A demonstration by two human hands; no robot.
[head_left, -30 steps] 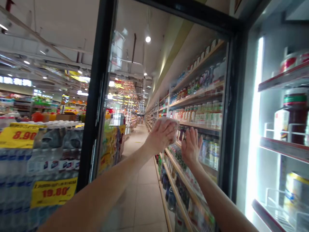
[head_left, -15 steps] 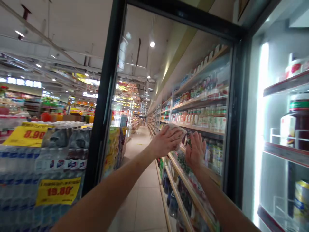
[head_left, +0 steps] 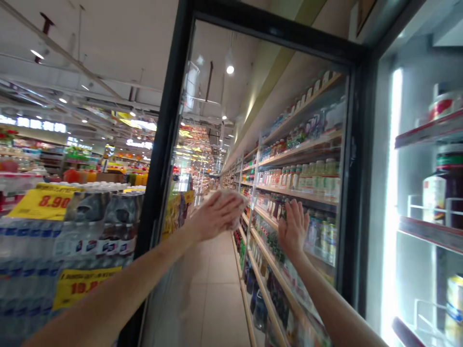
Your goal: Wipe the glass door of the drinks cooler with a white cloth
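Observation:
A glass cooler door point(head_left: 269, 29) with a black frame stands swung open in front of me. My left hand point(head_left: 213, 217) presses a pale, crumpled cloth point(head_left: 237, 200) to the pane at about mid-height, its fingers stretched over the cloth. To the right, my right hand point(head_left: 293, 226) rests with spread fingers against the same pane and holds nothing. Shelves of bottled drinks point(head_left: 307, 178) and a tiled aisle show through or in the glass.
On the right is the lit cooler interior, with a dark bottle point(head_left: 443, 188) and a can point(head_left: 455, 303) on its shelves. Stacked packs of bottled water point(head_left: 29, 270) with a yellow price sign point(head_left: 41, 201) stand left of the door.
My left hand has slid left across the glass with the cloth, away from my right hand. My right hand stays at about the same place on the pane.

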